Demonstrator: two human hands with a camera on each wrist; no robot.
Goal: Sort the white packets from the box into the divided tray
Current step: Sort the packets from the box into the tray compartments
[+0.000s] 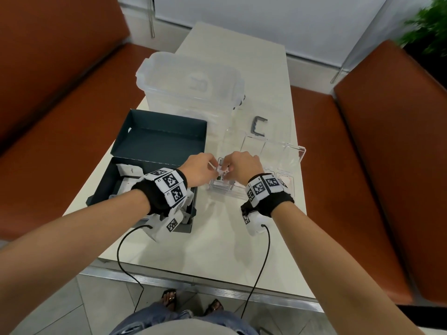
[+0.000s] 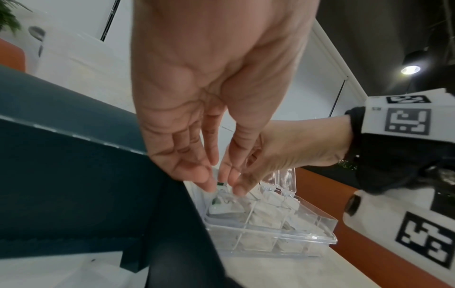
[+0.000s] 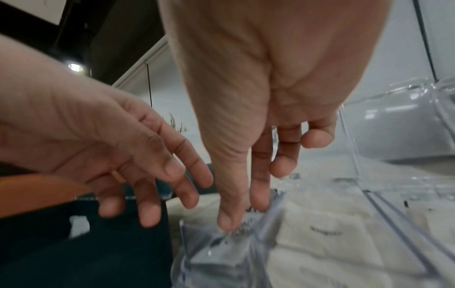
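A packet [image 1: 221,174] is pinched between the fingertips of the left hand [image 1: 199,169] and the right hand [image 1: 243,169], over a near-left cell of the tray [image 1: 301,153]. Several cells are already filled; some packets are left in the box [image 1: 104,187].

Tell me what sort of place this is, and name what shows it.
Probably a cafe or restaurant booth, though a lounge or waiting area is possible. Orange-brown padded bench seats flank a narrow pale table on both sides, the floor is tiled, and a potted green plant stands in the far corner.
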